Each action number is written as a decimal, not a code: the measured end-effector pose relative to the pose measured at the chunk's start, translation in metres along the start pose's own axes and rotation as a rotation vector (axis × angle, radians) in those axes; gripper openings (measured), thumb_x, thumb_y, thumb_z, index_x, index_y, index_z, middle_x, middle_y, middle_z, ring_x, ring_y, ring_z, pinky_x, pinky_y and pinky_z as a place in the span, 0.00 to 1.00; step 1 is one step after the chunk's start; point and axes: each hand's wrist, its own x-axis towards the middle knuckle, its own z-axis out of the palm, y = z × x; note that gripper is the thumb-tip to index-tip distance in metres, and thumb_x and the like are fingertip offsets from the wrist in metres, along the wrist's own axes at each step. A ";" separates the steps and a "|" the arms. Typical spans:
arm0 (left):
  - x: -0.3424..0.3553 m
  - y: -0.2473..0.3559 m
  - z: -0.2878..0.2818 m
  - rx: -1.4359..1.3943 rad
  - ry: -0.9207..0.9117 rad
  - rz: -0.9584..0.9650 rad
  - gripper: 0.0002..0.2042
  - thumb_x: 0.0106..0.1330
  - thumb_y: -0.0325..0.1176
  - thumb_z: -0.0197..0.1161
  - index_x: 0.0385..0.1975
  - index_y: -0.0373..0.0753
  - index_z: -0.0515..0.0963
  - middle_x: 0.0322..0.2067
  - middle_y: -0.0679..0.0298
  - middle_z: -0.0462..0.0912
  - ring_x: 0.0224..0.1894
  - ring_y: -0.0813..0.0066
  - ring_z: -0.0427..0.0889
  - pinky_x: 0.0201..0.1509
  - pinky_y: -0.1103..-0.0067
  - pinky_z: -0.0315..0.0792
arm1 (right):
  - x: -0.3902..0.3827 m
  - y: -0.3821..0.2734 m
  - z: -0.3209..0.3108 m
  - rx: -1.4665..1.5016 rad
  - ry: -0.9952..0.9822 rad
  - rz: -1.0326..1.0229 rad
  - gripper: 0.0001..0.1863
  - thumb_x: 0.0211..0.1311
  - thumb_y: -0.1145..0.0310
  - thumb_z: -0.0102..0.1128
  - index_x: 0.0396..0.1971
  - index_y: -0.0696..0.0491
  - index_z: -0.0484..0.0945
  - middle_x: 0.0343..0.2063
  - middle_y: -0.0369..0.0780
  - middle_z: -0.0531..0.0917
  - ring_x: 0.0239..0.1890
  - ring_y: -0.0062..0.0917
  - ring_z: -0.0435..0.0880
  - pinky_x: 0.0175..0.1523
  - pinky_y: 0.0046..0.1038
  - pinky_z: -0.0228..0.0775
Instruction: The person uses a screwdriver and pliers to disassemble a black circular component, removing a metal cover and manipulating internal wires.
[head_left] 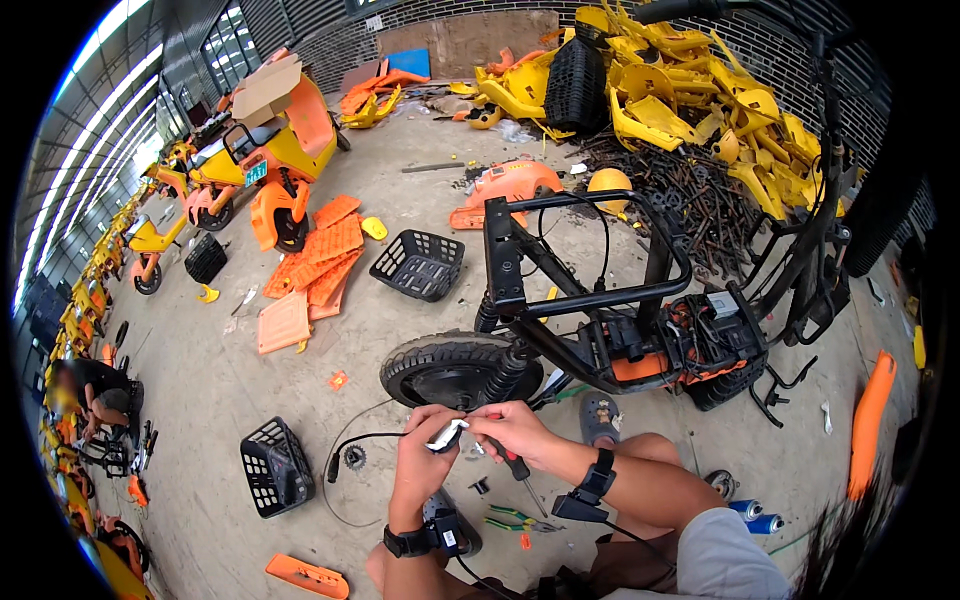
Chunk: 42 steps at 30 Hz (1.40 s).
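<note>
Nearby, at left, a black basket [290, 470] rests on the floor. A black cable [370, 436] leads to the left hand [420, 455], which pinches a small white-and-black part [447, 435] near the wheel [402, 366]. The right hand [518, 432] grips a screwdriver [517, 465], fingertips beside the part; pliers [538, 525] lie below.

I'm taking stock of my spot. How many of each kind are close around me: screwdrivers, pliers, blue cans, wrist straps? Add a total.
Screwdriver: 1
Pliers: 1
Blue cans: 2
Wrist straps, one on each arm: 2
Total: 6
</note>
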 end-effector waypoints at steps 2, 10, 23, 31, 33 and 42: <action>0.000 -0.001 0.000 0.003 -0.009 -0.001 0.19 0.47 0.15 0.64 0.41 0.38 0.82 0.40 0.59 0.80 0.45 0.63 0.79 0.52 0.75 0.72 | 0.001 0.001 -0.001 -0.001 -0.001 0.005 0.09 0.63 0.68 0.62 0.36 0.59 0.81 0.18 0.34 0.77 0.16 0.15 0.73 0.19 0.19 0.64; -0.002 0.001 -0.003 -0.024 -0.011 -0.025 0.18 0.48 0.16 0.65 0.41 0.37 0.82 0.41 0.59 0.79 0.46 0.65 0.79 0.52 0.76 0.72 | -0.002 -0.003 -0.001 -0.015 -0.050 -0.031 0.09 0.62 0.68 0.63 0.35 0.59 0.81 0.17 0.34 0.76 0.15 0.15 0.72 0.20 0.20 0.63; 0.000 0.001 0.000 -0.032 -0.013 -0.001 0.19 0.47 0.15 0.65 0.41 0.37 0.82 0.41 0.59 0.80 0.46 0.66 0.80 0.52 0.76 0.73 | -0.004 -0.005 -0.002 -0.133 0.008 -0.073 0.10 0.62 0.66 0.63 0.35 0.57 0.83 0.18 0.32 0.77 0.16 0.14 0.73 0.19 0.18 0.64; 0.001 0.004 0.001 -0.033 -0.007 0.005 0.18 0.47 0.15 0.65 0.40 0.36 0.81 0.41 0.59 0.80 0.45 0.65 0.80 0.51 0.76 0.73 | 0.001 0.000 -0.007 -0.131 -0.026 -0.090 0.10 0.62 0.65 0.65 0.35 0.56 0.83 0.17 0.32 0.77 0.15 0.13 0.72 0.19 0.19 0.64; 0.000 0.004 0.001 -0.046 -0.003 0.011 0.18 0.47 0.15 0.65 0.40 0.36 0.81 0.40 0.59 0.81 0.44 0.65 0.80 0.51 0.76 0.73 | 0.000 -0.002 -0.007 -0.057 -0.057 -0.066 0.10 0.62 0.65 0.65 0.35 0.57 0.83 0.17 0.32 0.77 0.14 0.13 0.72 0.19 0.19 0.64; 0.000 0.000 0.000 -0.021 0.006 0.017 0.17 0.47 0.15 0.65 0.39 0.36 0.81 0.40 0.59 0.81 0.45 0.64 0.79 0.52 0.75 0.72 | 0.003 -0.003 -0.006 -0.030 -0.052 0.004 0.10 0.62 0.64 0.64 0.34 0.57 0.82 0.19 0.32 0.77 0.15 0.13 0.72 0.19 0.17 0.63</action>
